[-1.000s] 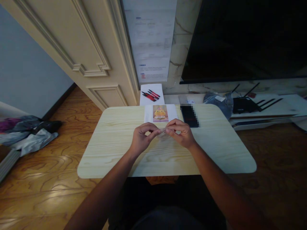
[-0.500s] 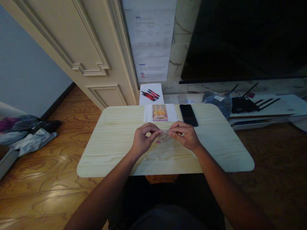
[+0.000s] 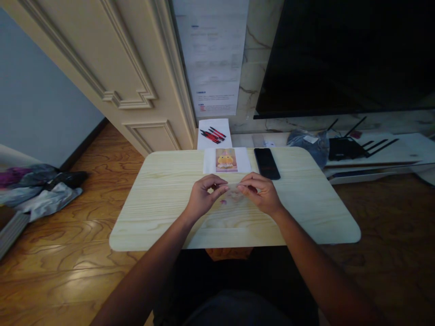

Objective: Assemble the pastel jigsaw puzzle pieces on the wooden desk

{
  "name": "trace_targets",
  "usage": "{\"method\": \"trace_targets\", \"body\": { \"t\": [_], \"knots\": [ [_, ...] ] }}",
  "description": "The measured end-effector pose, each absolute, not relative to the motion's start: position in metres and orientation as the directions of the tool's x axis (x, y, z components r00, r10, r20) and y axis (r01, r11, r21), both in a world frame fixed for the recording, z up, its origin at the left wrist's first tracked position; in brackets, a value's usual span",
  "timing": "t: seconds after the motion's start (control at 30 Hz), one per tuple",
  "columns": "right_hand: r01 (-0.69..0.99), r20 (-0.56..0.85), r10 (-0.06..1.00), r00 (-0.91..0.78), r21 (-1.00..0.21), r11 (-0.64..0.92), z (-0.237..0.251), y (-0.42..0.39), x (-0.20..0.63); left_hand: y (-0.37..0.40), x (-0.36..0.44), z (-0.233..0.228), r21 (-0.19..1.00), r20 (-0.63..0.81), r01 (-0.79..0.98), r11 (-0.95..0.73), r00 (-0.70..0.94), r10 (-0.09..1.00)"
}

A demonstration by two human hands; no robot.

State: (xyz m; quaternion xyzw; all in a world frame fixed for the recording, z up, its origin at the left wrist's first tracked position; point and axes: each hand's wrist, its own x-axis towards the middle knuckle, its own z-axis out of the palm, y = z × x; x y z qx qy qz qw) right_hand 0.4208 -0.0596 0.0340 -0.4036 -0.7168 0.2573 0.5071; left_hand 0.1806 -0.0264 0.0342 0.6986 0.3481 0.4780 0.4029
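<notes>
Over the middle of the table, my left hand (image 3: pixel 204 195) and my right hand (image 3: pixel 261 194) face each other, thumb and forefinger of each pinched together. Between them they hold a thin see-through plastic sheet (image 3: pixel 234 195), with faint printing and a small pinkish mark at its lower left. Whether it is a single film or a small bag, I cannot tell. Just beyond my fingertips lies a picture card (image 3: pixel 226 160) showing a yellow cartoon figure, resting on white paper (image 3: pixel 243 159). A dark phone (image 3: pixel 267 163) lies behind my right hand.
The light wood-grain table (image 3: pixel 149 203) has rounded corners. Behind it, several red and black pens (image 3: pixel 213 134) lie on a white surface (image 3: pixel 204 144). A router (image 3: pixel 345 148) and a plastic bag (image 3: pixel 311 142) sit on the shelf at right, under a dark screen (image 3: pixel 346 54).
Both hands stay in almost the same place, still pinching the plastic sheet. My right fingertips have shifted very slightly left, and the sheet's pinkish mark has moved a little.
</notes>
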Motion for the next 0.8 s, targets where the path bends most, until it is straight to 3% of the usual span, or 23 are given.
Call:
{"method": "trace_targets", "body": {
  "t": [0.17, 0.4, 0.8],
  "knots": [
    [0.288, 0.52, 0.845, -0.123, -0.796, 0.532, 0.027, -0.061, 0.418, -0.024, 0.176, 0.028, 0.889, 0.381, 0.11, -0.445, 0.362, 0.851],
    [0.295, 0.524, 0.835, -0.168, -0.782, 0.55, 0.023, -0.061, 0.42, -0.026, 0.181, 0.028, 0.869, 0.46, 0.041, -0.494, 0.304, 0.834],
    [0.259, 0.513, 0.849, -0.126, -0.809, 0.527, 0.02, -0.061, 0.423, -0.026, 0.175, 0.028, 0.874, 0.432, 0.079, -0.479, 0.326, 0.841]
  ]
}}
